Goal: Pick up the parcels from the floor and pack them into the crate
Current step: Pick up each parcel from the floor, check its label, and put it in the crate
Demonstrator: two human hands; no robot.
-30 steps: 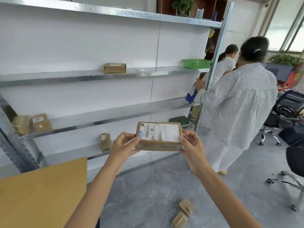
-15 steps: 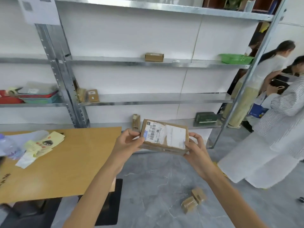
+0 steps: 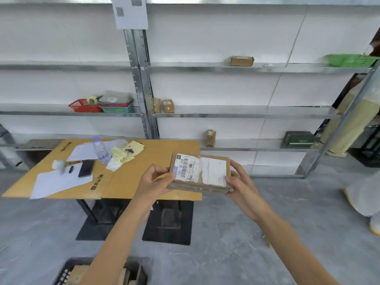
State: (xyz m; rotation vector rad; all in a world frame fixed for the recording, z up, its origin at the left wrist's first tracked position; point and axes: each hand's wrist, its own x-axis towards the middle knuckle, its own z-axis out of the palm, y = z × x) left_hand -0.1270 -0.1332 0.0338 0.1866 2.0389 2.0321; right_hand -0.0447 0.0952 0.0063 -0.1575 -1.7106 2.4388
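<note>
While its white label faces up, the parcel (image 3: 200, 173) is held level between 2 hands: the left hand (image 3: 153, 183) grips its left end, thumb on top, and the right hand (image 3: 239, 184) curls round its right end. Below the left forearm sits the crate (image 3: 61, 273) with brown boxes inside. Left of the left hand, the tabletop (image 3: 164, 149) carries a bottle (image 3: 100, 150) and a phone (image 3: 86, 168).

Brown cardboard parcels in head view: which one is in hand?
The flat brown cardboard parcel with the white barcode label, gripped between left hand and right hand; those on the grey metal shelves are untouched.
</note>
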